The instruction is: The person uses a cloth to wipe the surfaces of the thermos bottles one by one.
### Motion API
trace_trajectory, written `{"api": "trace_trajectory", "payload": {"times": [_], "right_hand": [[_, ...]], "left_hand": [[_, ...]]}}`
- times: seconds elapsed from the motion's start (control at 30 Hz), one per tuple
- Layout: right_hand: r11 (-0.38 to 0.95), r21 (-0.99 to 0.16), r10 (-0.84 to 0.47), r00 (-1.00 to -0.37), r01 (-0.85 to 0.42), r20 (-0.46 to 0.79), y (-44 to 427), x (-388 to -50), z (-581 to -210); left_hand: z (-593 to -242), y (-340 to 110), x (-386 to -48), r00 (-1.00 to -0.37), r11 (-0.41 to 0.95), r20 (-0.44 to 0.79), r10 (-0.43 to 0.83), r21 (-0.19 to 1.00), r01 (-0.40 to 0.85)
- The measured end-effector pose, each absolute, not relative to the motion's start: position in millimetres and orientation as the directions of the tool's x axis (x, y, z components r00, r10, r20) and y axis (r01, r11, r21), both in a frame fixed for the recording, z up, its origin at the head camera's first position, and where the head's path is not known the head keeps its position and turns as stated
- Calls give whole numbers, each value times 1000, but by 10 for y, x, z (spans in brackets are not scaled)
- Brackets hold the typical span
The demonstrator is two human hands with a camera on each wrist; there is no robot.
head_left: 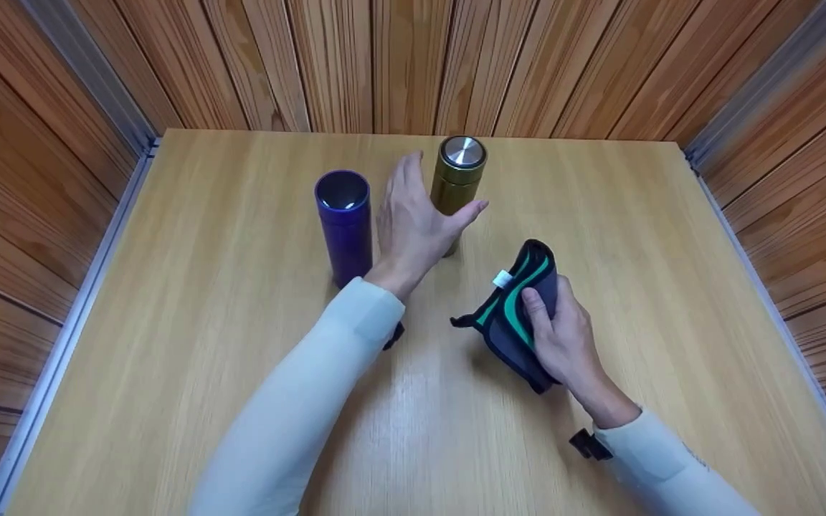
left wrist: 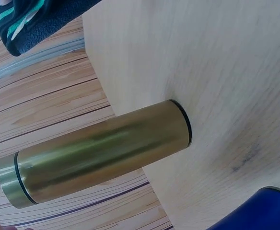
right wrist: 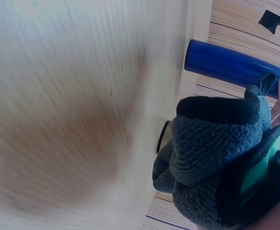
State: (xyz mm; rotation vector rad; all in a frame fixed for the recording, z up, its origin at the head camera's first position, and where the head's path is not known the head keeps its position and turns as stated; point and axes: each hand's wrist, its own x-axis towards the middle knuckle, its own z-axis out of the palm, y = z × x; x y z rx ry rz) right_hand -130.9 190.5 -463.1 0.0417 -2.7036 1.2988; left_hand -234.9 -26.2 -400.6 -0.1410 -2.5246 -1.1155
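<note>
My left hand (head_left: pixel 416 218) has its fingers extended and thumb spread, just left of a gold thermos (head_left: pixel 454 179) with a silver-topped lid. In the head view the thumb crosses in front of the thermos; the left wrist view shows no grip on the gold thermos (left wrist: pixel 101 153). Left of that hand stands a purple-blue thermos (head_left: pixel 347 236), upright and apart from it. My right hand (head_left: pixel 563 337) grips a folded dark grey cloth (head_left: pixel 542 287) with green bands, black edging and a white tag, thumb on top. The cloth (right wrist: pixel 216 143) hangs above the table in the right wrist view.
Both thermoses stand on a light wooden table (head_left: pixel 205 301) towards its far side. Wood-panelled walls (head_left: pixel 341 64) rise behind it and at both sides. A metal rail (head_left: pixel 69 315) runs along the left edge. Black straps (head_left: pixel 589 444) sit at the wrists.
</note>
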Motion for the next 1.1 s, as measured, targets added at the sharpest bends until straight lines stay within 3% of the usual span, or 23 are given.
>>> {"api": "trace_trajectory", "payload": {"times": [0.63, 1.1], "right_hand": [[599, -799, 35, -995, -50, 89, 1937, -1312, -4613], [601, -798, 60, -994, -34, 88, 1940, -1302, -4617]], "left_hand": [[-3983, -162, -2542, -956, 669, 280, -87, 728, 153], [-3983, -118, -2640, -964, 638, 261, -56, 752, 167]]}}
